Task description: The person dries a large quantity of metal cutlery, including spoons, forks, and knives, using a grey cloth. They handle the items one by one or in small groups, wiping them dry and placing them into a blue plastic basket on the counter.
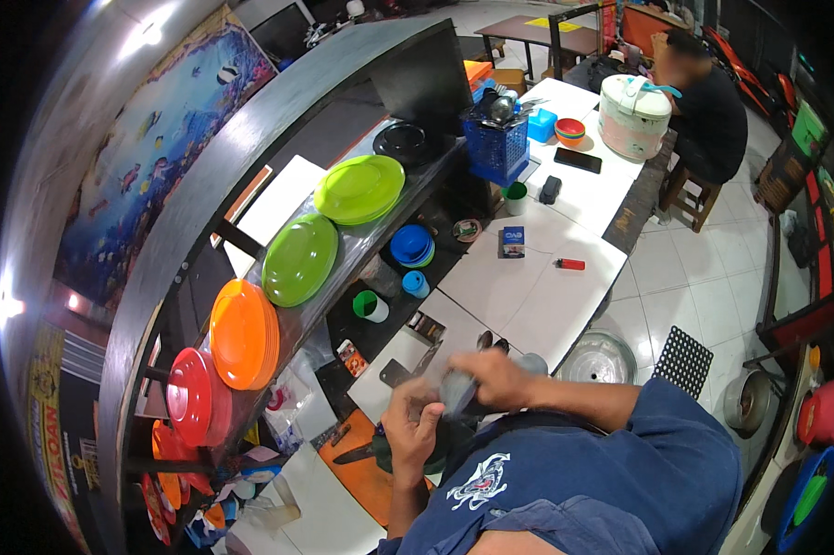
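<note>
My right hand [494, 379] is closed around a blurred grey thing [458, 394], perhaps cloth or plastic, in front of my body. My left hand [411, 424] is held up at the near side of it, thumb and fingers curled; blur hides whether they grip it. Under my left hand lies an orange cutting board [361, 479], with a dark-bladed knife [353, 454] on it. A dark green thing [386, 454] is partly hidden behind my left wrist. Beyond my hands, spoon-like utensils [489, 341] and a small dark cleaver-like piece [394, 373] rest by the white tiled counter [528, 298].
Left, a shelf carries stacked green plates [300, 260], orange plates [245, 334] and red plates [198, 397]. Farther along stand a blue utensil basket [496, 149], a phone [578, 160], a lighter [571, 264] and a rice container [634, 118]. A person [708, 104] sits beyond; a metal pot [599, 357] stands right.
</note>
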A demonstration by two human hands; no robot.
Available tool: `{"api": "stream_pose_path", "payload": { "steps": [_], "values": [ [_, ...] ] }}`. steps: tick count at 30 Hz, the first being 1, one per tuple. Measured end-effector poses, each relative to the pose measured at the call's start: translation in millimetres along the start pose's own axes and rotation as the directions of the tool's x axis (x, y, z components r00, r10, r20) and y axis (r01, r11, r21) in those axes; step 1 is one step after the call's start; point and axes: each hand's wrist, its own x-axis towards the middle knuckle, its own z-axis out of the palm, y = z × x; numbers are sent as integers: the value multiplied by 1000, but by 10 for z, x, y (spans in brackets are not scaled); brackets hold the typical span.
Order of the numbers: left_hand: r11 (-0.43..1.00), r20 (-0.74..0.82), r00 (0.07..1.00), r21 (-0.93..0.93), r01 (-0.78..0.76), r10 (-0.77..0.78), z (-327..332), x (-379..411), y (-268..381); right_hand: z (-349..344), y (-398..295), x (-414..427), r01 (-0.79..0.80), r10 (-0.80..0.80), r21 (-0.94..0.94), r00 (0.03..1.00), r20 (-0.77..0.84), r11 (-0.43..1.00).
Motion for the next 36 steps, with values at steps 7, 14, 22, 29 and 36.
{"api": "stream_pose_path", "payload": {
  "steps": [7,14,22,29,36],
  "values": [
    [950,91,991,304,71,-103,-101,-223,-184,-1535,369,582,299,-195,48,725,-661,953],
    [917,136,948,326,231,-287,-36,-522,-346,-2265,431,1308,139,-315,-289,566,-762,947],
    [901,67,952,346,260,-300,-149,-616,-429,-2341,843,1737,-319,-96,-369,630,-771,873],
    [899,103,948,362,247,-302,-146,-567,-450,-2595,975,2040,-477,-48,-519,702,-711,710],
    [906,133,946,353,233,-295,-164,-559,-525,-2904,1121,2225,-509,46,-426,680,-732,748]
  ]
}}
